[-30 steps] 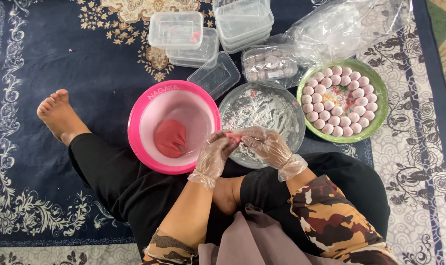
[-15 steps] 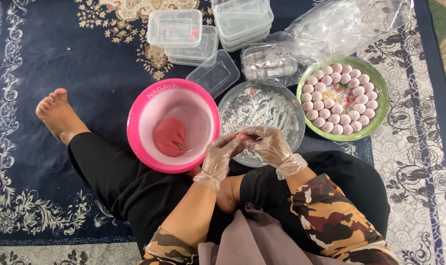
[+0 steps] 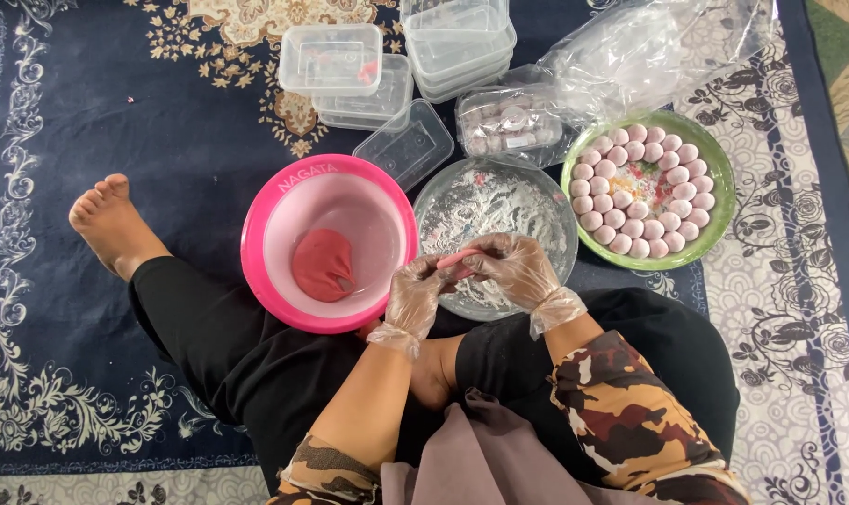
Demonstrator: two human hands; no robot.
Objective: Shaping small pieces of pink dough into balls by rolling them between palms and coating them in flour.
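Both hands wear thin, clear plastic gloves, loose and crinkled, bunched into a ruffled cuff at each wrist; the left hand [image 3: 415,295] and the right hand [image 3: 516,269] show through the film; the sleeves [image 3: 621,411] are patterned in camouflage blotches of brown, orange, cream and black, pushed up so the forearms are bare; a greyish-mauve cloth [image 3: 481,458] hangs at the chest; the trousers [image 3: 219,346] are plain black; the one foot [image 3: 111,224] in view is bare.

Small pink dough piece [image 3: 454,259], flattened, pinched over floured bowl [image 3: 546,201]
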